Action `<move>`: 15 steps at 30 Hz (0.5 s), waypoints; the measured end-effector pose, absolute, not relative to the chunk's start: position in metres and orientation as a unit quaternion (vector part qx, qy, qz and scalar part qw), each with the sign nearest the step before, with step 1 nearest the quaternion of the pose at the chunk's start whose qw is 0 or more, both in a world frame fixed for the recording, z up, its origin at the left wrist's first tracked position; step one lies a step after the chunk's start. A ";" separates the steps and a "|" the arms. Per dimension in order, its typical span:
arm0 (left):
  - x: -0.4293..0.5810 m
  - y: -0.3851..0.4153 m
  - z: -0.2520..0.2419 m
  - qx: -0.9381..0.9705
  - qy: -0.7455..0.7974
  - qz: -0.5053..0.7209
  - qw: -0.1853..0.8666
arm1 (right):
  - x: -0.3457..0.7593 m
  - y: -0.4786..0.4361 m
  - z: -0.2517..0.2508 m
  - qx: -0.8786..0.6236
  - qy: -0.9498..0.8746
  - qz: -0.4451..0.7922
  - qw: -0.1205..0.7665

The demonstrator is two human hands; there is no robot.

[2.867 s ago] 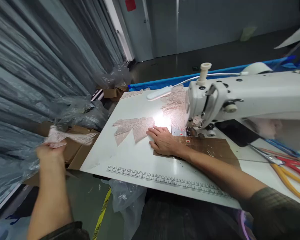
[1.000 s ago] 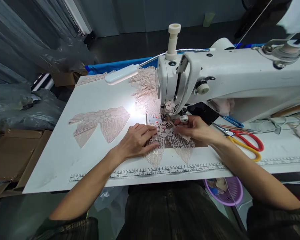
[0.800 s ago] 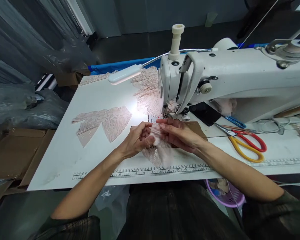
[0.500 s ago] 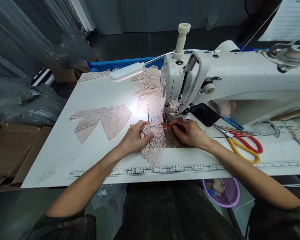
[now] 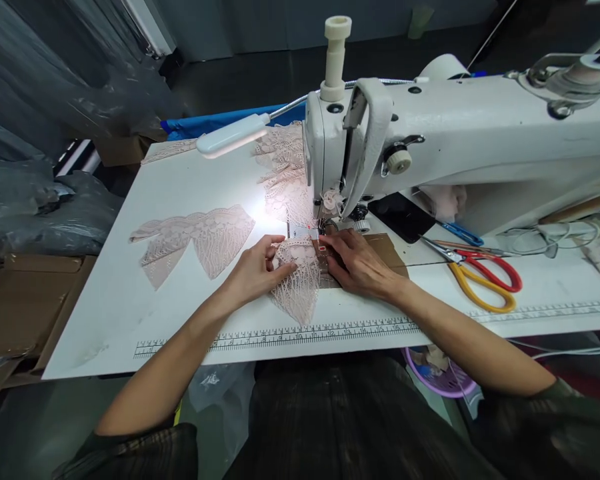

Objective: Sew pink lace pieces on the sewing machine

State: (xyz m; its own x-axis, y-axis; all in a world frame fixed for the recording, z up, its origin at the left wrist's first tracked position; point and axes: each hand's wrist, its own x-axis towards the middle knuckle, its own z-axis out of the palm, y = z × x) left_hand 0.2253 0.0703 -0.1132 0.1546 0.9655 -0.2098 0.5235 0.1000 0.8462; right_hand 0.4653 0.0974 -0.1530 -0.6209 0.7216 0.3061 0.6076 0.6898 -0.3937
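Observation:
A pale pink lace piece (image 5: 298, 293) lies below the needle area of a white sewing machine (image 5: 325, 143), its pointed end toward me. My left hand (image 5: 255, 270) grips its left edge, thumb on top and fingers partly hidden. Bent and drawn together, the fingers of my right hand (image 5: 360, 263) rest at the lace's right edge, close to the presser foot; what they pinch is too small to make out. Under that hand is a brown plate (image 5: 387, 250). More gathered lace (image 5: 285, 173) lies behind the needle.
Another lace piece (image 5: 223, 237) lies on the white table, left. A lit lamp (image 5: 233, 135) hangs over the table. On the right are scissors (image 5: 485, 283), blue snips (image 5: 463, 233) and a dark phone-like slab (image 5: 403, 217). A ruler strip (image 5: 275, 338) runs along the front. A purple basket (image 5: 447, 383) stands below.
My right hand has moved closer to the lace's edge and the presser foot, uncovering more of the brown plate on its right. The left hand keeps its grip. The whole view has shifted slightly.

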 end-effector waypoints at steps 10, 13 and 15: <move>0.226 0.069 -0.104 0.642 0.614 0.218 0.405 | 0.466 0.091 -0.148 -0.343 -0.917 0.092 0.179; 0.223 0.069 -0.106 0.655 0.614 0.211 0.386 | 0.465 0.090 -0.148 -0.353 -0.914 0.102 0.175; 0.222 0.069 -0.107 0.668 0.618 0.198 0.365 | 0.466 0.091 -0.148 -0.354 -0.911 0.109 0.183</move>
